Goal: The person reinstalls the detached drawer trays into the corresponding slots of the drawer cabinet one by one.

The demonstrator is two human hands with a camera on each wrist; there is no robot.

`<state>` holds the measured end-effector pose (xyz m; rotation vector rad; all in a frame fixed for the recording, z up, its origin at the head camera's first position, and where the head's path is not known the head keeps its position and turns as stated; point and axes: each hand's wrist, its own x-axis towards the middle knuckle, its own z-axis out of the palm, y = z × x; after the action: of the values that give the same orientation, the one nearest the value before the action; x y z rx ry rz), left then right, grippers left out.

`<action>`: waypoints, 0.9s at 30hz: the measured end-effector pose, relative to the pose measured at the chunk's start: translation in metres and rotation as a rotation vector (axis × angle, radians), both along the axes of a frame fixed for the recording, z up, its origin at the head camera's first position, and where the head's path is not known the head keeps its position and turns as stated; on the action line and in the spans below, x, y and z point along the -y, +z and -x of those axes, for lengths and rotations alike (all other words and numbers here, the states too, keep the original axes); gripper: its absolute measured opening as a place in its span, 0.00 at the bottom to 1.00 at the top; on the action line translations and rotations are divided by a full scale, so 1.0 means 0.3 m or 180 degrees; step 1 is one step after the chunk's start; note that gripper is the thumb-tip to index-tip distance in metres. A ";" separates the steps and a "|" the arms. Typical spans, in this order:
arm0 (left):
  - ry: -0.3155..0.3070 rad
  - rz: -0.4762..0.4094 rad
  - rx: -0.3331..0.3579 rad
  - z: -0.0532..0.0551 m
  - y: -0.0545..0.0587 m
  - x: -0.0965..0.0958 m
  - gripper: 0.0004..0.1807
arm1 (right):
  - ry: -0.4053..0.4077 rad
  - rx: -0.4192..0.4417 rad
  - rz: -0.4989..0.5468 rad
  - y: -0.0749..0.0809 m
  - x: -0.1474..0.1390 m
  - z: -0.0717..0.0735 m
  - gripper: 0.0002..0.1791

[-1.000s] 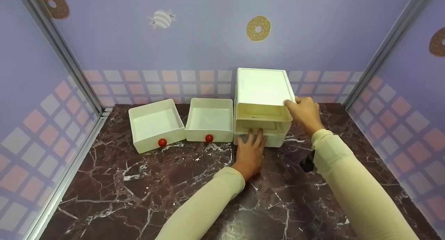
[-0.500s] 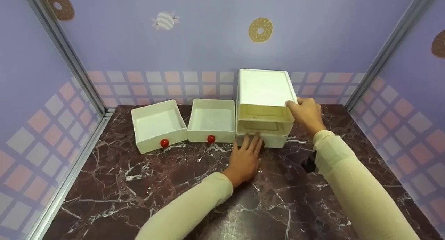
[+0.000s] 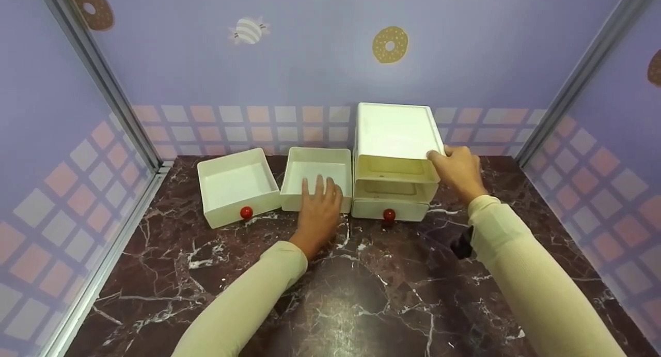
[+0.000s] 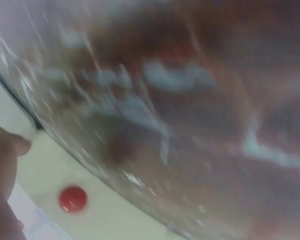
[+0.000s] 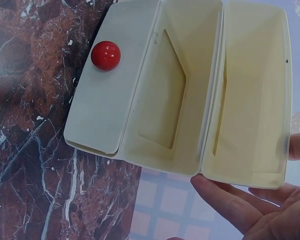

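Observation:
A white drawer cabinet (image 3: 397, 132) stands at the back right, its two upper slots without drawers. In the lowest slot sits a drawer with a red knob (image 3: 389, 215), pushed in. My right hand (image 3: 457, 172) holds the cabinet's top front right corner, thumb on top and fingers along the side. My left hand (image 3: 320, 212), fingers spread, is over the front of the middle loose drawer (image 3: 294, 201) and hides its knob in the head view. Whether it touches the drawer cannot be told. The left wrist view shows a red knob (image 4: 73, 199) near that hand.
Another loose white drawer (image 3: 227, 212) with a red knob stands angled at the left, its corner against the middle drawer. All stand on a dark red marbled table (image 3: 248, 295). Purple patterned walls (image 3: 310, 62) close off the back and sides.
My left hand has left the lowest drawer's front and moved left to the middle loose drawer, uncovering the lowest drawer's red knob. My right hand stays on the cabinet corner.

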<state>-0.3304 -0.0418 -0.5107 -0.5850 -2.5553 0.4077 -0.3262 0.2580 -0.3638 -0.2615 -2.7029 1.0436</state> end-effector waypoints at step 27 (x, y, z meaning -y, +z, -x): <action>-0.0089 -0.0320 0.0108 0.061 -0.035 0.112 0.26 | 0.0019 -0.0005 -0.0018 0.006 0.000 -0.006 0.24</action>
<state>-0.3487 -0.0753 -0.5211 -0.5947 -2.5794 0.2601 -0.3245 0.2581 -0.3619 -0.2517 -2.7064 1.0374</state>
